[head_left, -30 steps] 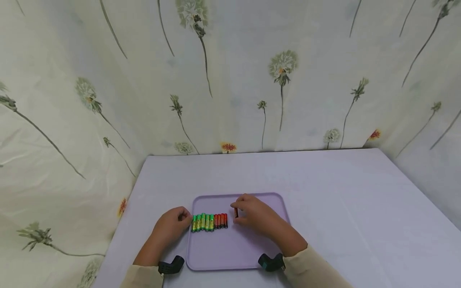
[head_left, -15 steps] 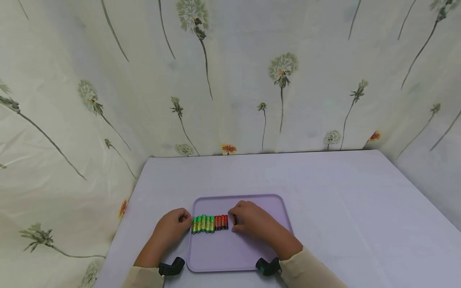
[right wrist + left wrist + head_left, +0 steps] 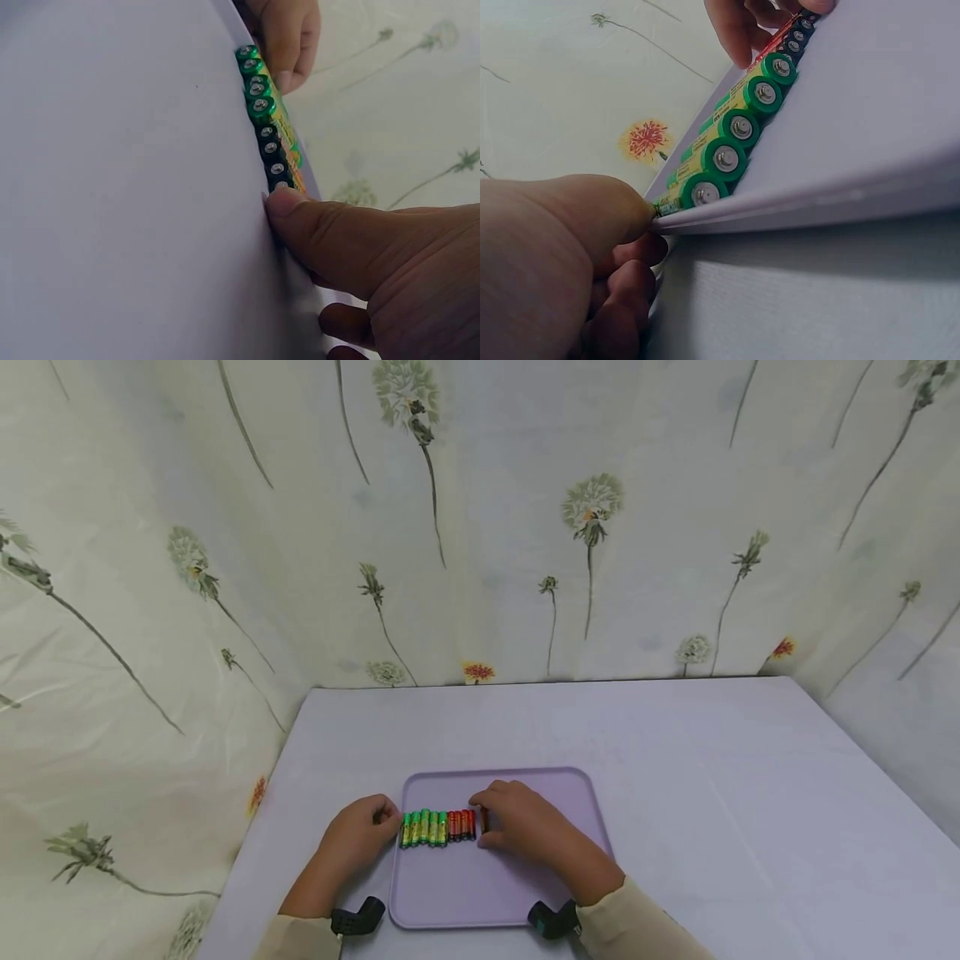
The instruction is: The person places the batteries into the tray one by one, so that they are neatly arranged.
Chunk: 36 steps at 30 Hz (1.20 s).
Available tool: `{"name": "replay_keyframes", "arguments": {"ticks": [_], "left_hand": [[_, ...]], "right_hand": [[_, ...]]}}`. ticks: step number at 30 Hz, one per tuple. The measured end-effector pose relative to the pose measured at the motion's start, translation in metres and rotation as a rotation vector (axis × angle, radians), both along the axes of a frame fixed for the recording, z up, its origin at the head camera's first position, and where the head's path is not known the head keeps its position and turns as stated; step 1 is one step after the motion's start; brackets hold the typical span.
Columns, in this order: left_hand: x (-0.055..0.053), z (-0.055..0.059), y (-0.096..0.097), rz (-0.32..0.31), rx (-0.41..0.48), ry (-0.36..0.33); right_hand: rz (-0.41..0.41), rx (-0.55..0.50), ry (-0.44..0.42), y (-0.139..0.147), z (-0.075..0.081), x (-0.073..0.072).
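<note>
On a lilac tray [image 3: 457, 893] a row of green-and-yellow batteries [image 3: 425, 828] lies side by side, starting at the left rim. Several slimmer red-and-black batteries [image 3: 462, 825] continue the row to the right. My right hand [image 3: 532, 828] pinches another red battery [image 3: 485, 820] between thumb and fingers, just right of the row's end; the hand covers much of it. At the tray's left edge, my left hand [image 3: 362, 831] holds the rim, thumb [image 3: 622, 206] against the first green battery's end of the row and fingers curled outside the rim.
The tray stands on a table under a pale cloth [image 3: 697, 793]. A curtain with dandelion prints [image 3: 487, 527] hangs behind and to the left. Dark wrist cameras [image 3: 358, 917] sit at both cuffs, close to the tray's front.
My right hand has moved left and slightly down with the red battery, bringing it close to the end of the row. The left hand has stayed at the tray's rim.
</note>
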<state>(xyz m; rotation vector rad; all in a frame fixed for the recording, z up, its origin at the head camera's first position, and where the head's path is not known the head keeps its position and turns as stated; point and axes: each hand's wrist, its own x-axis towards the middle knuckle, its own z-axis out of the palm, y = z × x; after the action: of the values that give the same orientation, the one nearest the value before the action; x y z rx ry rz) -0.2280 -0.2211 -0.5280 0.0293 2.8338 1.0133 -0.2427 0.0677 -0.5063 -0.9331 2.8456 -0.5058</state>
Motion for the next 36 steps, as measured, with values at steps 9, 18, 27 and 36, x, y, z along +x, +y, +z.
{"name": "replay_keyframes", "arguments": {"ticks": [9, 18, 27, 36], "left_hand": [[-0.002, -0.001, 0.002, 0.008, -0.008, 0.018], [-0.005, -0.004, 0.003, 0.003, -0.001, 0.017], [-0.006, -0.004, 0.006, -0.002, 0.006, 0.012], [-0.01, -0.007, 0.004, 0.006, 0.01, 0.017]], "right_hand": [[-0.003, 0.011, 0.009, -0.005, -0.001, -0.001], [0.009, 0.023, 0.043, -0.006, -0.006, -0.001], [-0.05, -0.008, -0.023, -0.001, -0.007, 0.0], [-0.157, -0.241, -0.061, 0.015, 0.011, -0.002]]}}
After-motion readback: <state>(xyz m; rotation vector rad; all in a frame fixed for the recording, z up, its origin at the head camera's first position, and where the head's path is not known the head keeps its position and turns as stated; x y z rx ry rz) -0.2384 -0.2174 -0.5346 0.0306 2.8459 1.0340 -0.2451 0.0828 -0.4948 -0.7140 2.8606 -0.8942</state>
